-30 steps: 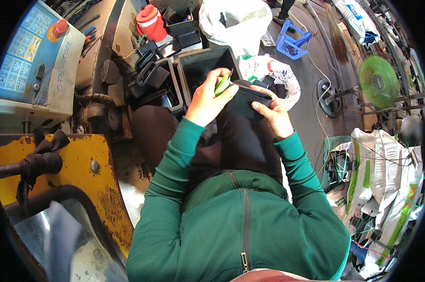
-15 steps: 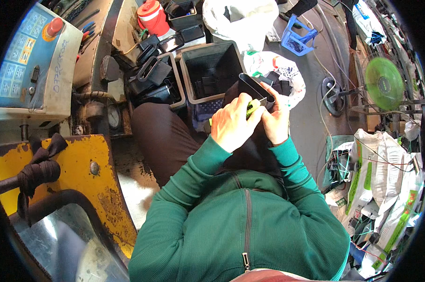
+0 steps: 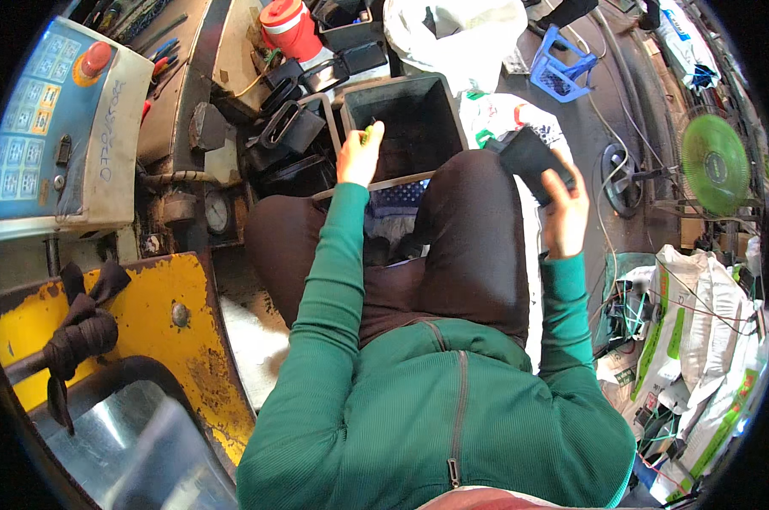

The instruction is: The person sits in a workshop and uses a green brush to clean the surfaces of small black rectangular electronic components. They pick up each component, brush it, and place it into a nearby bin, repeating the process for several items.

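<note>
My left hand [image 3: 359, 159] is closed around a small yellow-green cutter knife [image 3: 367, 133], most of it hidden by the fingers. It hovers at the near left side of a grey bin [image 3: 452, 110] with a dark inside. Out to the right, my right hand [image 3: 566, 212] grips a black plastic housing [image 3: 533, 161] by its near end, tilted above the white plastic bag [image 3: 508, 109] beside my right knee. Left of the bin, a second grey bin [image 3: 328, 127] is heaped with similar black plastic parts [image 3: 293, 126].
A control panel [image 3: 36, 119] with a red button and a rusty yellow machine guard [image 3: 159, 297] flank my left. Farther off are a red drink jug [image 3: 289, 30], a large white sack [image 3: 478, 38] and a blue stool [image 3: 559, 72]. A green fan [image 3: 714, 163] and piled sacks [image 3: 695, 331] line the right.
My hands have moved apart. The left went left toward the bins with the cutter knife; the right carried the black housing off to the right, over the white bag.
</note>
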A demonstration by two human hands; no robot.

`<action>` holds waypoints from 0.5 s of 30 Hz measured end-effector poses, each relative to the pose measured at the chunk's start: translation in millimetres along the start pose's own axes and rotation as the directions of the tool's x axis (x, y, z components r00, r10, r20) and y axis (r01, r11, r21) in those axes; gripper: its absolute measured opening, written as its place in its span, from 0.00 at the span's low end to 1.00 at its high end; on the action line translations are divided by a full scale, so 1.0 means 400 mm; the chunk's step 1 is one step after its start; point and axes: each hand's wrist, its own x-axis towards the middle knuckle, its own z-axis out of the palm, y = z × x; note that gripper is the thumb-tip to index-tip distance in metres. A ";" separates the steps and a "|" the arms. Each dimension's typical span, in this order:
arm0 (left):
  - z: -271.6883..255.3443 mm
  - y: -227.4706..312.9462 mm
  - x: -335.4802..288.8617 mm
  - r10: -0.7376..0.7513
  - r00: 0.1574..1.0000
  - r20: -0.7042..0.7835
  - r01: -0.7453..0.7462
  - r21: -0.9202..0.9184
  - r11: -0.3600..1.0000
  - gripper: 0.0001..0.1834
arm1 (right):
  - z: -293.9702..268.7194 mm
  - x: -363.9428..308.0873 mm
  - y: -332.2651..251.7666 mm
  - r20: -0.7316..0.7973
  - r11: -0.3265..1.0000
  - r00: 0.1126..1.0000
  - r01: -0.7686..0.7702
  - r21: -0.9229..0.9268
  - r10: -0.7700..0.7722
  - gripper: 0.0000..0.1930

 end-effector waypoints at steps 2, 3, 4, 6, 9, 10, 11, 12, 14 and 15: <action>-0.003 -0.012 0.067 -0.027 0.997 0.073 0.013 0.185 0.983 0.36 | -0.112 0.129 0.111 -0.110 0.997 0.994 -0.019 0.079 0.028 0.23; 0.006 0.005 0.091 0.061 0.986 0.155 -0.114 0.360 0.926 0.30 | -0.174 0.194 0.191 -0.153 0.998 0.988 0.001 0.068 0.009 0.23; 0.031 0.027 0.107 0.057 0.978 0.201 -0.144 0.449 0.882 0.28 | -0.248 0.256 0.283 -0.165 1.000 0.986 0.003 0.020 0.000 0.24; 0.104 0.057 0.133 0.015 0.964 0.267 -0.174 0.585 0.792 0.21 | -0.359 0.337 0.427 -0.189 0.997 0.982 0.001 -0.081 -0.016 0.26; 0.199 0.019 0.202 -0.124 0.951 0.282 -0.148 0.771 0.620 0.16 | -0.109 0.230 0.267 -0.329 0.975 0.933 -0.190 -0.114 0.144 0.29; 0.238 -0.010 0.240 -0.137 0.943 0.302 -0.176 0.808 0.563 0.15 | -0.054 0.177 0.219 -0.167 0.978 0.984 -0.090 -0.190 0.058 0.28; 0.272 -0.039 0.277 -0.165 0.938 0.304 -0.176 0.830 0.530 0.15 | -0.006 0.123 0.172 -0.003 0.969 1.000 0.023 -0.247 -0.024 0.27; 0.304 -0.070 0.307 -0.197 0.933 0.303 -0.170 0.850 0.499 0.16 | 0.043 0.072 0.117 0.122 0.839 0.984 0.171 -0.516 -0.126 0.25; 0.368 -0.065 0.342 -0.241 0.894 0.378 -0.236 0.854 0.464 0.17 | 0.091 0.009 0.062 0.324 0.572 0.926 0.374 -0.730 -0.192 0.21; 0.394 -0.080 0.353 -0.221 0.890 0.398 -0.265 0.848 0.459 0.17 | 0.100 0.004 0.053 0.391 0.524 0.898 0.437 -0.731 -0.204 0.19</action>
